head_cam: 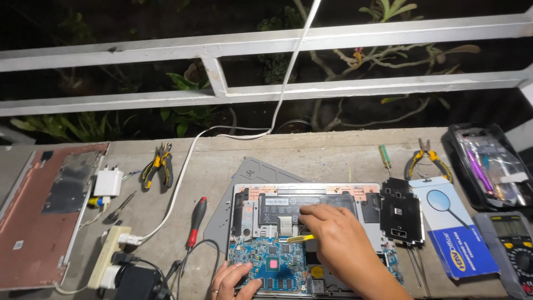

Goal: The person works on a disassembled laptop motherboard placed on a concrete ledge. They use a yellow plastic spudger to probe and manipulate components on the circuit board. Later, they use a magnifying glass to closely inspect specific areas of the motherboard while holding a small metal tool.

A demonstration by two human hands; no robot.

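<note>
A: Laptop lies open-backed on the ledge, blue board bare. Fragile?

B: I'd say so; thin board, small parts. Right hand pinches a yellow tool, tip over the board beside the battery.

A: And the other?

B: Left hand rests flat on the front edge, fingers loose, holding nothing, only steadying. Best gripped by the stiff metal rim, I think.

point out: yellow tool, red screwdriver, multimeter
yellow tool [300, 239], head view, its shaft left of the right hand
red screwdriver [197, 214], head view, red-and-black handle
multimeter [513, 250], head view, its body below the screen
</note>
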